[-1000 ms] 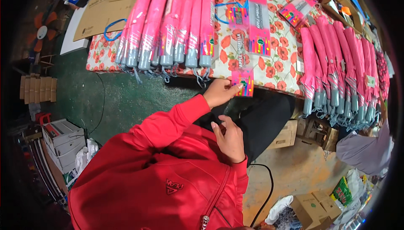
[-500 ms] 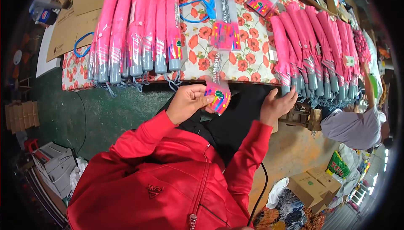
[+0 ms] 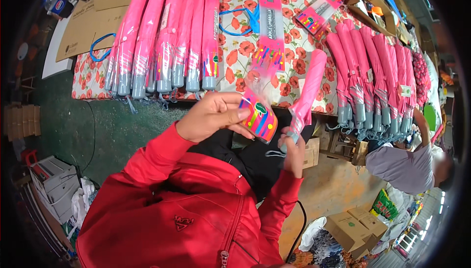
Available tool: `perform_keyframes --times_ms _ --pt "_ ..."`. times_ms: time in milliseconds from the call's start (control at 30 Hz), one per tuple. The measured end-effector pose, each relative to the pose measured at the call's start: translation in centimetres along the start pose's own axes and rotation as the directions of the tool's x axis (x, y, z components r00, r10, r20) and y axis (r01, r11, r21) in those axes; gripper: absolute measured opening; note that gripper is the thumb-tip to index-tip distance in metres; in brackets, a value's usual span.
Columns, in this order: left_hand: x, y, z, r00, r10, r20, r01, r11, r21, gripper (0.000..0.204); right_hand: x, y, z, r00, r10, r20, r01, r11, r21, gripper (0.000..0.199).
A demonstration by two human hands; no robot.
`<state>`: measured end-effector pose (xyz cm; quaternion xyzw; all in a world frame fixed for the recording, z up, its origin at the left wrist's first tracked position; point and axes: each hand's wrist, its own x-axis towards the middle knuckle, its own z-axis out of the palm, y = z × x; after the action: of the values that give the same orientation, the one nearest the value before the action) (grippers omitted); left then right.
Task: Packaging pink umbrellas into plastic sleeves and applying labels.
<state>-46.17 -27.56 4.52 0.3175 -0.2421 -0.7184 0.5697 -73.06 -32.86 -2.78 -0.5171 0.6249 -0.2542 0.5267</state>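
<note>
Between thumb and fingers, my left hand (image 3: pixel 216 116) pinches a clear plastic sleeve (image 3: pixel 260 116) with a colourful striped end, just off the table's front edge. My right hand (image 3: pixel 293 152) is wrapped round the grey handle of a folded pink umbrella (image 3: pixel 309 84), which tilts up and away over the table. A wrist loop hangs by that handle. To the left lies a row of pink umbrellas in clear sleeves (image 3: pixel 167 42), grey handles toward me. At the right, a pile of unsleeved pink umbrellas (image 3: pixel 368 71) lies the same way.
More printed sleeves (image 3: pixel 271 27) lie mid-table on the poppy-patterned cloth (image 3: pixel 240 47), near a blue strap (image 3: pixel 252 18). Another sleeve (image 3: pixel 316 15) is farther right. Cardboard (image 3: pixel 88 32) lies at the far left. A person in a grey shirt (image 3: pixel 402 167) is at the right, beyond the pile.
My right hand has taken an umbrella from the right pile and brought it left, beside the sleeve. My left hand still holds the sleeve, slightly lower.
</note>
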Motion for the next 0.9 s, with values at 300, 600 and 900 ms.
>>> perform_keyframes --times_ms 300,600,900 --pt "0.5 10.0 2.5 0.842 0.534 -0.076 -0.486 0.813 0.322 0.024 -8.6 -0.9 2.2 0.98 -0.135 -0.147 0.167 0.96 0.227 0.024" --pt "3.7 10.5 3.2 0.645 0.737 -0.201 -0.578 0.643 0.502 0.023 -10.9 3.1 0.2 0.837 -0.528 -0.144 0.51 0.848 -0.147 0.032" --pt "2.9 10.6 1.9 0.727 0.656 -0.203 -0.566 0.739 0.365 0.022 -11.5 1.9 -0.3 0.647 -0.76 -0.066 0.673 0.61 -0.418 0.047"
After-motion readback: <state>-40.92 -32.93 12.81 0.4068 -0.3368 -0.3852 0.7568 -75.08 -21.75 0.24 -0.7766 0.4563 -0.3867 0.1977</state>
